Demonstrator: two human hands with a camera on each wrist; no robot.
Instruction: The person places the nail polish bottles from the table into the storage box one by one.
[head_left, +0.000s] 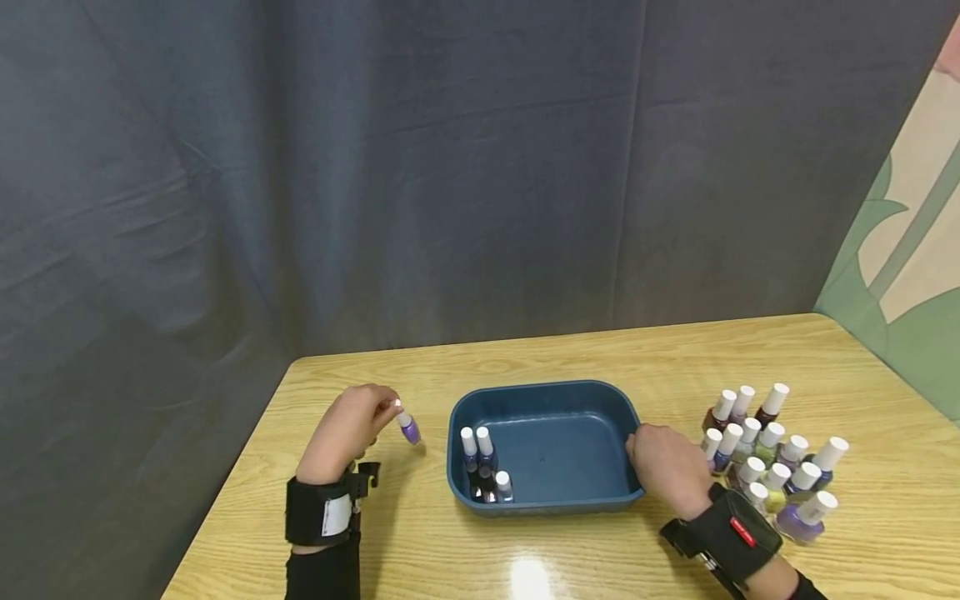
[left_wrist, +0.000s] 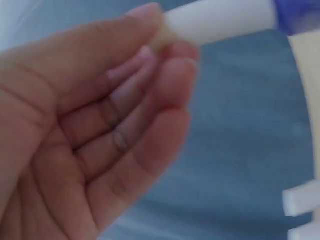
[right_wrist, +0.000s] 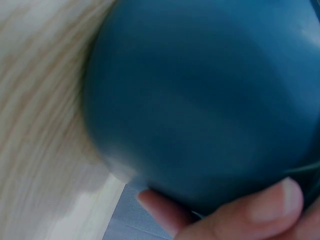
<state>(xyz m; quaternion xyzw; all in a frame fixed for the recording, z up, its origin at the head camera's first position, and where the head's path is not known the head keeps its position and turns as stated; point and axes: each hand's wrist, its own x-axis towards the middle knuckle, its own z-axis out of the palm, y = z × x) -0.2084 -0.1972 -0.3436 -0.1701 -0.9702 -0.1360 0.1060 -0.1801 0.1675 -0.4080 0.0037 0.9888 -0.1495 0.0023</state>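
My left hand (head_left: 348,427) pinches the white cap of a purple nail polish bottle (head_left: 410,429) between thumb and fingertips. The bottle is tilted, its purple end pointing down and right, left of the blue plastic bin (head_left: 573,454). In the left wrist view, the white cap (left_wrist: 220,22) sits at the fingertips and the other fingers curl loosely below. My right hand (head_left: 670,467) grips the bin's right end; in the right wrist view the thumb (right_wrist: 270,205) lies at its rim. Inside the bin, several dark nail polish bottles (head_left: 487,454) with white caps stand at the left end.
Many more nail polish bottles (head_left: 768,450) in purple, dark red, yellow and other shades stand grouped on the wooden table (head_left: 540,550) to the right, close to my right wrist. A dark grey curtain (head_left: 480,183) hangs behind the table's far edge.
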